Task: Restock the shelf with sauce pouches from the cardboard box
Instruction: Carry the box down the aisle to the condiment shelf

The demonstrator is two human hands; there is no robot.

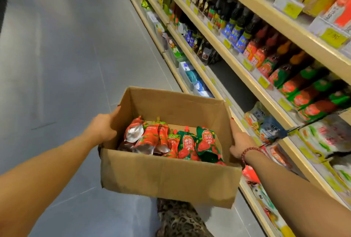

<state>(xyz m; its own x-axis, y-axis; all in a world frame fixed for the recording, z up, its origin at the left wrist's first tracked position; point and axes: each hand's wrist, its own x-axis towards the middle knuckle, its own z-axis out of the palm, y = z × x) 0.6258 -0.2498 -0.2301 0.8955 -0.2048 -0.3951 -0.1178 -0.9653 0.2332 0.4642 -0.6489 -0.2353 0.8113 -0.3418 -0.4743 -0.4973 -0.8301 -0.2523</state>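
Bright, even light; shelves (266, 50) blurred, seemingly by motion.

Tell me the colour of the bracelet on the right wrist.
Dark red: a beaded bracelet beside the brown cardboard box, clearest in the head view.

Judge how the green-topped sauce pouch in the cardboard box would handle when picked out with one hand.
The green-topped sauce pouch looks soft-sided, so it would probably flex and sag rather than stay stiff. Its glossy film may be a little slippery; the spout at the top seems the surer grip. It leans loosely against its neighbours in the cardboard box, so those may slump once it is lifted.
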